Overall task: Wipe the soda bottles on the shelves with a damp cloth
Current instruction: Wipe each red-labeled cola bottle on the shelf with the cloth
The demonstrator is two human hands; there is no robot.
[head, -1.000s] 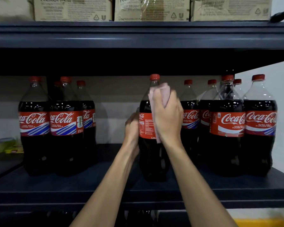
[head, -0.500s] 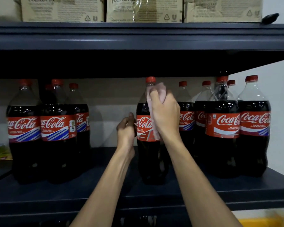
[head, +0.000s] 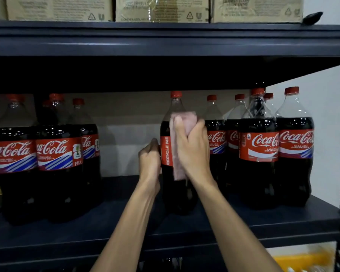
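Dark shelf (head: 243, 222); right hand (head: 192, 152), cloth (head: 185, 119) hide most of bottle (head: 177, 193) label (head: 166, 152).

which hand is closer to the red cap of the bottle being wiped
Right. The right hand holds the pink cloth against the bottle at its shoulder, below the cap; the left hand grips it lower, beside the label.

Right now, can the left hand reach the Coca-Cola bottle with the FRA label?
Probably yes: bare shelf lies between the left hand and the FRA-label bottle, at the front. It must first release the RECYCLE ME bottle it grips.
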